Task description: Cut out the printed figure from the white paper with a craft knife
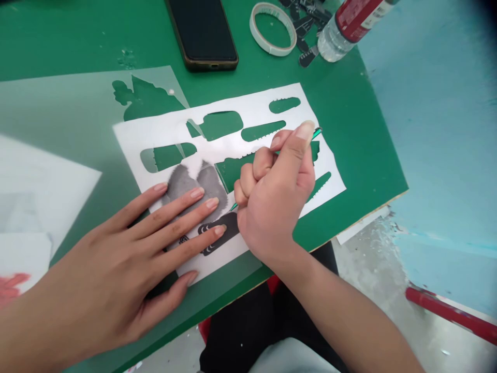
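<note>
My left hand (132, 259) lies flat with its fingers spread on a white paper sheet (225, 150), pressing over its printed grey furry shapes (212, 181) and a dark printed shape (229, 228). Several cut-out holes in the sheet let the green tabletop show through. Curled tight, my right hand (277, 189) is shut on a slim green craft knife (317, 132). The knife's thin tip points down at the paper between the furry shapes and the dark shape. My palm and fingers hide most of its handle.
A clear plastic sheet (89, 98) lies partly under the paper. Farther back are a phone (205, 33), a tape roll (254, 28), dark cut-out pieces (308, 56) and a bottle (337, 39). More white paper (42, 176) lies left. The table's edge (373, 207) runs close on the right.
</note>
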`<state>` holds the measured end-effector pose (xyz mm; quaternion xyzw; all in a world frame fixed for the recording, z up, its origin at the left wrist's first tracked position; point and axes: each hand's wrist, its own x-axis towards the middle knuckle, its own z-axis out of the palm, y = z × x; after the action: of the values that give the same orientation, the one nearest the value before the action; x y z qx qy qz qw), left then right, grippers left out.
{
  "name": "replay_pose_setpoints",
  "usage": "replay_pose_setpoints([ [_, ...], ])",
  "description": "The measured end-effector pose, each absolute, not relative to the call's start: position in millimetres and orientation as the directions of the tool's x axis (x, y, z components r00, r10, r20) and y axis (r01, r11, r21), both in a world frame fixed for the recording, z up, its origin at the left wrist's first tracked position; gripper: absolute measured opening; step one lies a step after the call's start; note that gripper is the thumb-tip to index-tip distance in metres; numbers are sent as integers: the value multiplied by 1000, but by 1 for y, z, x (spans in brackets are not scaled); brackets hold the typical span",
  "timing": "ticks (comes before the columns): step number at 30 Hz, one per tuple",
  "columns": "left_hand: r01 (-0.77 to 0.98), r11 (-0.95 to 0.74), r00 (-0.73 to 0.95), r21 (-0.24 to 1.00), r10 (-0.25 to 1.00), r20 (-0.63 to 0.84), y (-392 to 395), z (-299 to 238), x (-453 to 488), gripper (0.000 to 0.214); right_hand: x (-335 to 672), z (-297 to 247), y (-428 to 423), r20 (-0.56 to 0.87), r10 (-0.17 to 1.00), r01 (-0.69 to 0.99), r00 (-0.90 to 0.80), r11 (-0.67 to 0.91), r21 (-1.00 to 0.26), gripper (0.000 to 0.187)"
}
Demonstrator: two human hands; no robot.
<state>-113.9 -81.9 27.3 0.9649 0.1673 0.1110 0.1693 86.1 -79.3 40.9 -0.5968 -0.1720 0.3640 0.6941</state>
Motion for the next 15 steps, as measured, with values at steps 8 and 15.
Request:
replay_pose_setpoints([
  [8,285,-860,914,423,377,152,-82,29,-112,59,86,45,-82,-218,709,-344,671,36,-938,42],
  [15,289,-853,912,434,384,147,-82,30,-113,60,90,61,-91,-113,843,-447,526,161,-880,45],
])
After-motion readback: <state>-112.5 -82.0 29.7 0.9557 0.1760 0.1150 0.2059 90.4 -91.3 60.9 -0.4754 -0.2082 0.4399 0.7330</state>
